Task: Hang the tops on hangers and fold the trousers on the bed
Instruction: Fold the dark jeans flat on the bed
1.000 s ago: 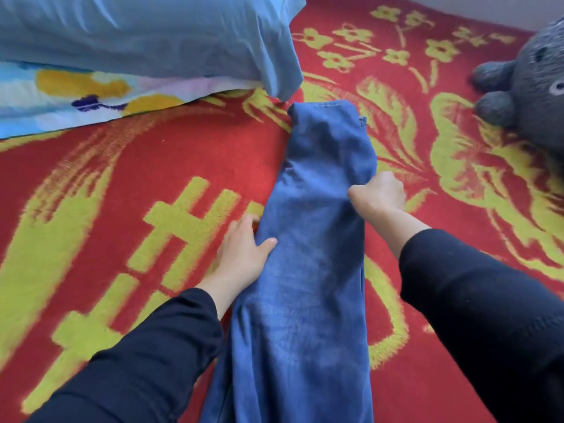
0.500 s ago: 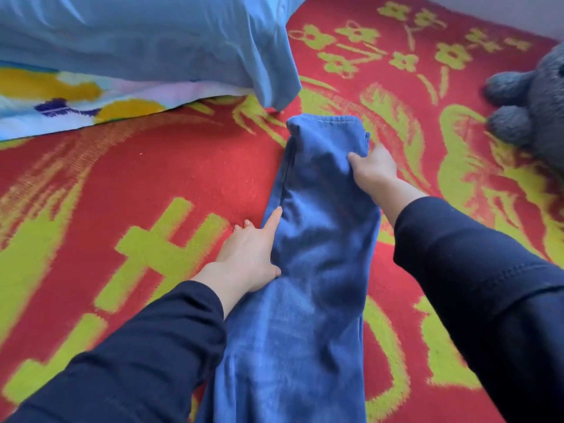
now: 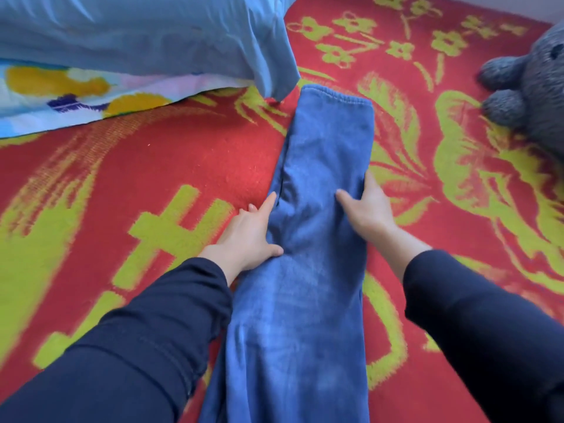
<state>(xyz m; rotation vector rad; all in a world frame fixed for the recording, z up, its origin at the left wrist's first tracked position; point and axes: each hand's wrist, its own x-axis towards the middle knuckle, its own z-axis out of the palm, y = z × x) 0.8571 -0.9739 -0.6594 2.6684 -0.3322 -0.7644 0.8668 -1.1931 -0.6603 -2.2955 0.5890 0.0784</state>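
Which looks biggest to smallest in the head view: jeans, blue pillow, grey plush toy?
1. jeans, nearest the camera and cropped
2. blue pillow, cropped too, so those two are unsure
3. grey plush toy, smallest

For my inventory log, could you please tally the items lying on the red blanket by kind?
Jeans: 1
Pillow: 1
Patterned cloth: 1
Plush toy: 1
Total: 4

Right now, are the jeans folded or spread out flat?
Folded lengthwise only: the jeans lie as one long narrow strip on the blanket, a second layer's edge showing beside the left hand. No crosswise fold yet.
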